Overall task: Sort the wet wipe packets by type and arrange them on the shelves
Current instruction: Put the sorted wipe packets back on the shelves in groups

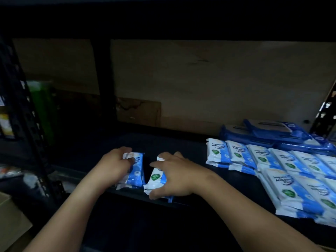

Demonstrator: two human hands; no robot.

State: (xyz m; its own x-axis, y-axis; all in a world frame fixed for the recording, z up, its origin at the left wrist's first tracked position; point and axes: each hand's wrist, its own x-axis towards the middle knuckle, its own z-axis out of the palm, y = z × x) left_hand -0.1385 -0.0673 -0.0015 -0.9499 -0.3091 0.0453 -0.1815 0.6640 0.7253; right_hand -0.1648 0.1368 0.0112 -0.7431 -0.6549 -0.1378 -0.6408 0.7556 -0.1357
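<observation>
Near the centre of the frame both hands rest on wet wipe packets lying on the dark shelf. The left hand curls its fingers round a blue-and-white packet, on which a "10" can just be read. The right hand grips a second packet bearing a green shield badge; its writing is too small to read. The two packets lie just beside each other with a narrow dark gap between. At the right of the frame, rows of white-and-blue packets overlap one another, labelled "Fragrance… Antibacterial Wipes". Behind them, toward the upper right, lie dark blue packs. A cardboard back panel fills the upper middle.
</observation>
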